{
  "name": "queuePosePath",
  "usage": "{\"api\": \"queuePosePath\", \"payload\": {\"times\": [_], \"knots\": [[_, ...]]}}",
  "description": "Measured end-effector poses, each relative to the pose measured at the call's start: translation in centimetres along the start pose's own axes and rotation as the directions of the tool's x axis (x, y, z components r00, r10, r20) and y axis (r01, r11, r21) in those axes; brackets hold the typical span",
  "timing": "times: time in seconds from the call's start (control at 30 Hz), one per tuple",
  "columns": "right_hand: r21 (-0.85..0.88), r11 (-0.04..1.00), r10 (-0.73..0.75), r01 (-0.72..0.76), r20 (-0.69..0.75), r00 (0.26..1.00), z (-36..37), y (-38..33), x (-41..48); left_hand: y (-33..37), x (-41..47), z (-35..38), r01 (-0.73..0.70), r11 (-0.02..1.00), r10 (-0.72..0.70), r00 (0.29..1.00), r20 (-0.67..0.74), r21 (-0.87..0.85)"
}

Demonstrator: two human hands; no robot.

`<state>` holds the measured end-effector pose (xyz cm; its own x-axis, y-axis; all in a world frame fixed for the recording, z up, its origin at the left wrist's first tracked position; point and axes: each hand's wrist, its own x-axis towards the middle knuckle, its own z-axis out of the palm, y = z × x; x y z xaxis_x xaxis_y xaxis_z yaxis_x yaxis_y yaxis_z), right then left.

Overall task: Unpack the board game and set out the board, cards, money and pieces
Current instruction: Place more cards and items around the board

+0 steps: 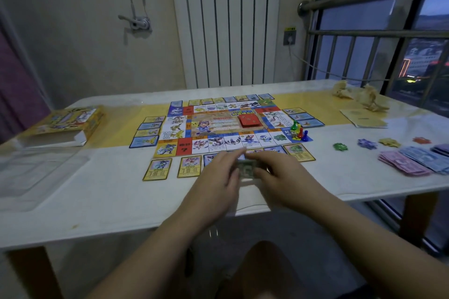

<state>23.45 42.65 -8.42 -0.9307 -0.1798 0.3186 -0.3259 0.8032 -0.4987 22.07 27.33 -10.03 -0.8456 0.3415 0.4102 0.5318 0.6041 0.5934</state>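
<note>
The colourful game board (226,126) lies flat at the table's middle, ringed by property cards (158,168) on all sides. A red card deck (250,120) sits on the board's centre. Coloured pawns and a die (299,132) stand at its near right corner. My left hand (218,182) and my right hand (279,175) meet just in front of the board, both holding a small blurred stack of cards (247,169) between them. Piles of paper money (418,159) and small coloured token heaps (366,143) lie at the right.
The yellow game box (60,126) lies at the table's left, with a clear plastic tray (36,172) in front of it. A yellow booklet (364,118) and crumpled paper (359,96) sit at the far right. A radiator and a railed window stand behind.
</note>
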Motion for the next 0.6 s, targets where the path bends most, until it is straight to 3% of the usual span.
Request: {"api": "queuePosePath", "payload": {"times": [0.03,0.07,0.13,0.23,0.37,0.47,0.6], "knots": [[0.143,0.989,0.046,-0.048,0.015,0.999,-0.6,-0.3,0.1,0.4,-0.1,-0.5,0.056,0.980,-0.064,0.997,-0.035,-0.190],[0.298,0.949,0.092,-0.101,0.044,0.995,-1.3,-0.5,0.1,0.8,-0.3,-1.1,0.115,0.899,-0.144,0.989,-0.038,-0.422],[0.557,0.811,0.141,-0.181,0.114,0.983,-2.4,-1.0,0.1,1.5,-0.6,-1.9,0.189,0.628,-0.229,0.972,0.053,-0.755],[0.705,0.675,0.126,-0.216,0.178,0.976,-2.7,-1.7,0.0,2.5,-1.5,-1.7,0.215,0.325,-0.217,0.965,0.149,-0.921],[0.689,0.691,0.156,-0.217,0.151,0.976,-1.7,-2.6,-0.2,3.7,-2.0,0.3,0.155,0.052,-0.315,0.940,0.131,-0.986],[0.602,0.779,0.181,-0.175,0.052,0.982,-1.2,-2.8,-0.1,4.1,-1.7,1.2,0.086,-0.044,-0.406,0.909,0.096,-0.995],[0.497,0.862,0.150,-0.098,-0.066,0.986,-1.0,-2.7,0.3,3.8,-1.5,1.2,0.104,0.043,-0.475,0.877,0.071,-0.994]]}}
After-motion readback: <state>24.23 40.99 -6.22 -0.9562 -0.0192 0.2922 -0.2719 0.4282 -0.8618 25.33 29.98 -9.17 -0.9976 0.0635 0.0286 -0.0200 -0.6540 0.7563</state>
